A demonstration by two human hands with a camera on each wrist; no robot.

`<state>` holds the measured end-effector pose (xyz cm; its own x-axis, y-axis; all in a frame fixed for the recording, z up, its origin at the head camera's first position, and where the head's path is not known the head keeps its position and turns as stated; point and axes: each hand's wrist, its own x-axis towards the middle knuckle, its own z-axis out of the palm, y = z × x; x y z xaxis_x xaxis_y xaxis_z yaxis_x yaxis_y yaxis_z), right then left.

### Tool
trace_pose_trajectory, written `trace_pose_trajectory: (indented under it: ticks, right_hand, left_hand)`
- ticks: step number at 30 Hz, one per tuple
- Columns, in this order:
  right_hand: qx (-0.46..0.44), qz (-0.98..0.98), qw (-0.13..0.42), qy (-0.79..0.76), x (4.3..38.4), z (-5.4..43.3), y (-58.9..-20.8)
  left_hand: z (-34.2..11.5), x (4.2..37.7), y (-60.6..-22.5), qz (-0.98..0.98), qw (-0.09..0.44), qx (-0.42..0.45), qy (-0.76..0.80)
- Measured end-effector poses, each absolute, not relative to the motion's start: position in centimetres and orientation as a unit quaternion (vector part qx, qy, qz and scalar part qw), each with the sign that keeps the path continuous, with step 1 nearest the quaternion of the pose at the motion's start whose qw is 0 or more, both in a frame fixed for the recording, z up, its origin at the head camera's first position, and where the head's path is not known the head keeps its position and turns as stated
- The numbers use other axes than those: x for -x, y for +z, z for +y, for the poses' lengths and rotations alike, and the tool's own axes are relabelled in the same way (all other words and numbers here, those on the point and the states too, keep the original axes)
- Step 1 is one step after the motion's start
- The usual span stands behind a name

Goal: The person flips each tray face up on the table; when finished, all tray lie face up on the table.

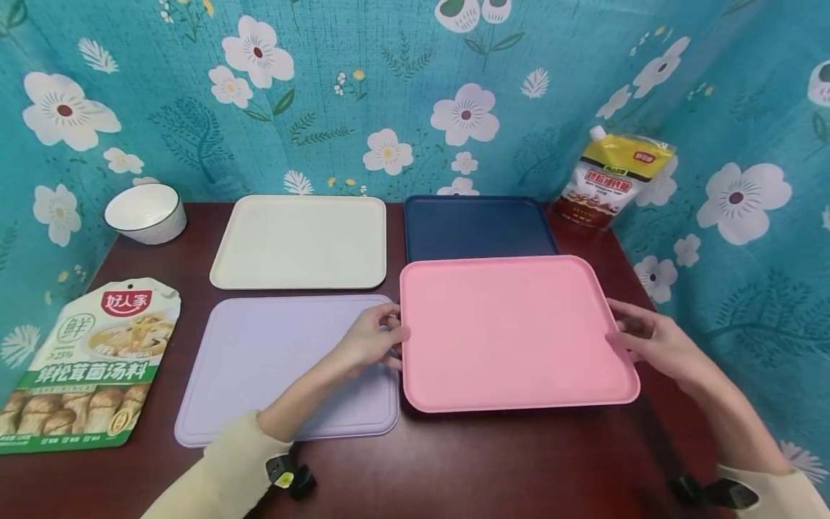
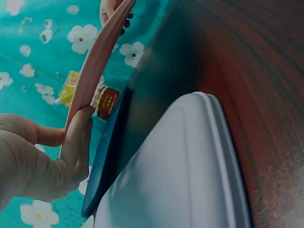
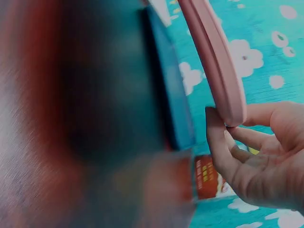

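A pink rectangular tray point(image 1: 512, 331) is held up off the table between both hands. My left hand point(image 1: 375, 337) pinches its left edge, thumb on top and fingers beneath. At the opposite edge, my right hand point(image 1: 655, 342) grips it the same way. Both wrist views show a gap between the tray and the dark tabletop. Below and left of the pink tray lies a lilac tray point(image 1: 279, 367), partly behind my left hand. A navy tray point(image 1: 476, 227) sits behind, its near edge hidden by the pink one.
A cream tray point(image 1: 301, 241) lies at the back, left of the navy one. On the left are a white bowl point(image 1: 155, 223) and a mushroom soup seasoning pouch point(image 1: 97, 367). A spouted yellow-and-red pouch point(image 1: 609, 180) leans at the back right corner against the floral cloth point(image 1: 402, 86).
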<state>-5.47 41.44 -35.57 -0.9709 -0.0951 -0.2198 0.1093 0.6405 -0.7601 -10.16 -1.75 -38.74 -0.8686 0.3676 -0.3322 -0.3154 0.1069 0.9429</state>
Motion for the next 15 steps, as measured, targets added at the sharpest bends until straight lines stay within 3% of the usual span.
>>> trace_pose_trajectory:
  ticks: [8, 15]
  right_hand:
    - [-0.025, 0.923, 0.121, -0.365, 5.1, 41.8, -38.0]
    - [-0.037, 0.928, 0.135, -0.344, 4.9, 41.7, -39.6]
  left_hand:
    - [0.6, 9.2, -39.3, 0.818, 0.158, -0.112, 0.542]
    - [1.3, 8.8, -39.9, 0.865, 0.136, -0.153, 0.458]
